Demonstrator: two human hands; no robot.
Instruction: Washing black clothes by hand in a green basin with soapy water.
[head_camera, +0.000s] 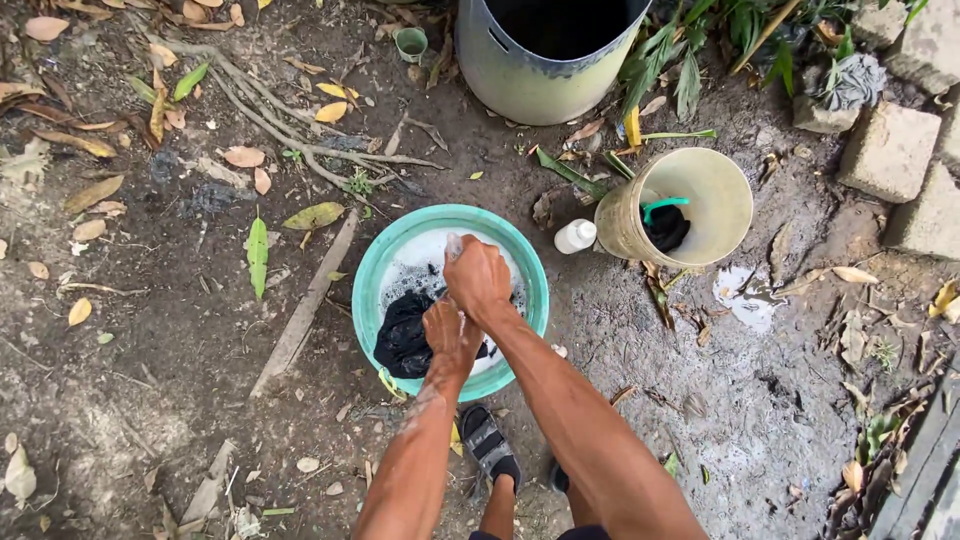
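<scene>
Black cloth (402, 335) gripped by hands, basin (372, 275) rim

soft even daylight, sharp, faint shadows

A basin (380, 290) sits on the ground in the middle, with wet cloth (403, 335) in its near left part. Both hands are over it: the left hand (447, 330) nearer, the right hand (476, 277) just beyond. A bucket (700, 190) stands to the right, a bottle (575, 236) between them. A barrel (530, 75) stands far behind.
</scene>
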